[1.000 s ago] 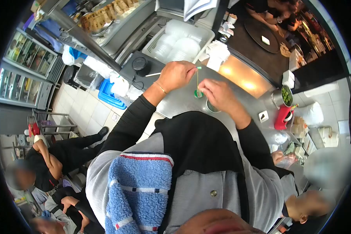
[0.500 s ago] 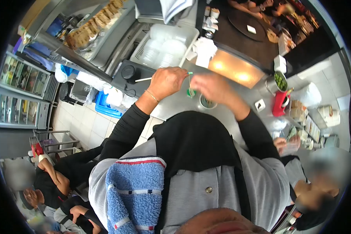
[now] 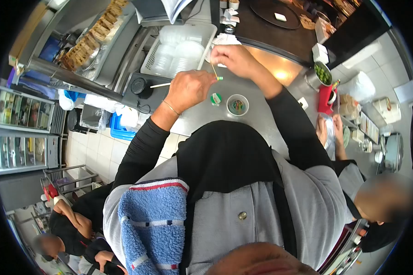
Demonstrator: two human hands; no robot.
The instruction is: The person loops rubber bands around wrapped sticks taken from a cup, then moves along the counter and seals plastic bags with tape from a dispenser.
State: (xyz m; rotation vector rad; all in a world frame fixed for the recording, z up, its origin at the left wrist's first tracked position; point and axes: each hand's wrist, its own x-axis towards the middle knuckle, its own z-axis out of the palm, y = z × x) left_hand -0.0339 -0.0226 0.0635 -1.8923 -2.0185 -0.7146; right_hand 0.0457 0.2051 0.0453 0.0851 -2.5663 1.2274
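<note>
My left hand (image 3: 189, 90) is closed around a slim white stick (image 3: 160, 85), which sticks out to the left. A small green end (image 3: 220, 78) shows beyond its fingertips. My right hand (image 3: 231, 59) is up and to the right, fingers pinched on a thin yellowish rubber band (image 3: 214, 69) stretched down to the left fingertips. Below the hands, a round clear tub (image 3: 237, 105) with small coloured bands in it stands on the metal counter (image 3: 192, 123). A small green-and-white roll (image 3: 215, 98) lies left of the tub.
A white basket (image 3: 147, 68) of clear plastic containers sits behind my left hand. The black round-topped object (image 3: 141, 86) is beside it. At right are a pot of green limes (image 3: 322, 73), a red holder (image 3: 326, 100) and a co-worker's hands (image 3: 329, 130) holding clear plastic.
My right hand has moved up and left, away from above the tub, which now shows fully. The thin band is stretched between my hands. The camera view has shifted slightly.
</note>
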